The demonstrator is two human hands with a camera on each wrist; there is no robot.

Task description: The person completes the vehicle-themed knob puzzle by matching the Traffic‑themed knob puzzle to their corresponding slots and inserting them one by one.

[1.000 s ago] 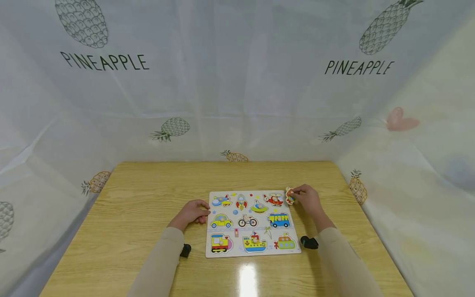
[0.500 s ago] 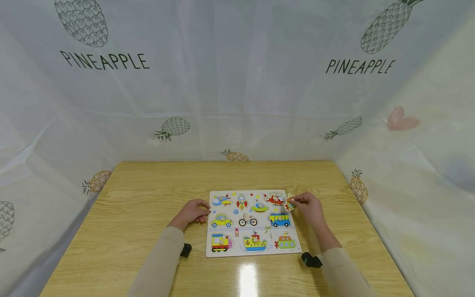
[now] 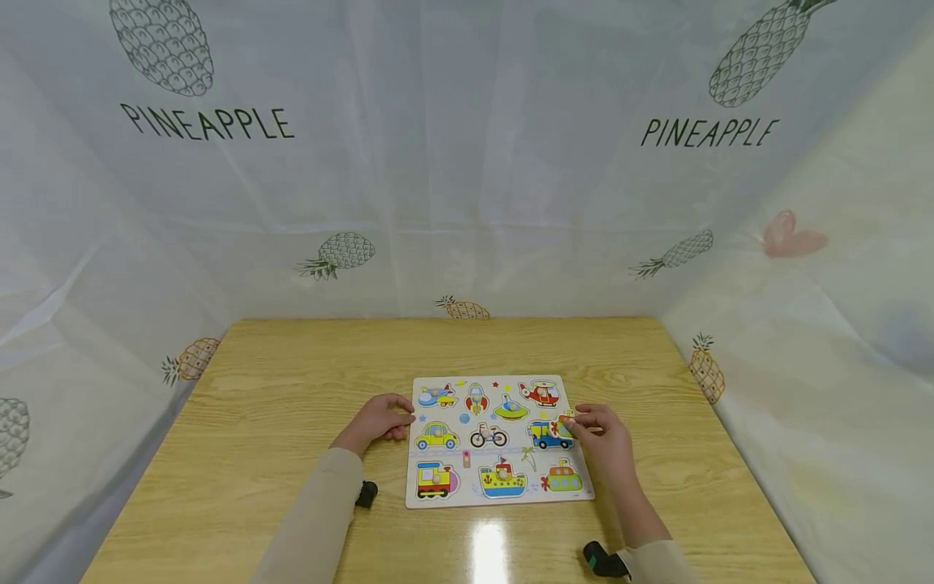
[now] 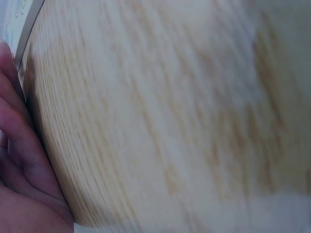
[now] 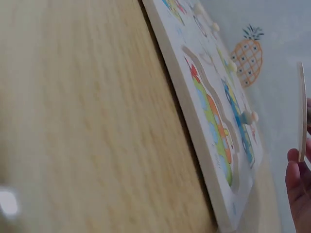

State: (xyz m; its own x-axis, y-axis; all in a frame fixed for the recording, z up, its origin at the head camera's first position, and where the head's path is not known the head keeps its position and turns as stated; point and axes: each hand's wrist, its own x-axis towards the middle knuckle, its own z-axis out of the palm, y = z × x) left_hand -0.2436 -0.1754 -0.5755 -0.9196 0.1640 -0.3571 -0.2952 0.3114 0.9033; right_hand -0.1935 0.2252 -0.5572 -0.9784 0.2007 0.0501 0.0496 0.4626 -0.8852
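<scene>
My right hand (image 3: pixel 610 448) pinches a submarine puzzle piece (image 3: pixel 563 425), green and orange, above the right side of the board, where it overlaps the blue bus piece (image 3: pixel 543 436). Seen edge-on in the right wrist view, that submarine piece (image 5: pixel 302 114) is raised above the board. Below it lies the submarine-shaped recess (image 5: pixel 214 121), with a printed submarine at its bottom. The white vehicle puzzle board (image 3: pixel 467 499) lies flat on the table. At its left edge rest the fingertips of my left hand (image 3: pixel 375 423), index finger extended and the others loosely bent.
Other knobbed pieces sit in the board, among them a boat (image 3: pixel 502 480), a train (image 3: pixel 435 480) and a helicopter (image 3: pixel 541 393). Wooden tabletop (image 3: pixel 306 365) surrounds the board. A pineapple-print curtain (image 3: pixel 467 162) encloses the back and both sides.
My right hand has brought the submarine piece from beside the board's upper right corner down toward the front, now over the bus. The left hand has stayed at the left edge.
</scene>
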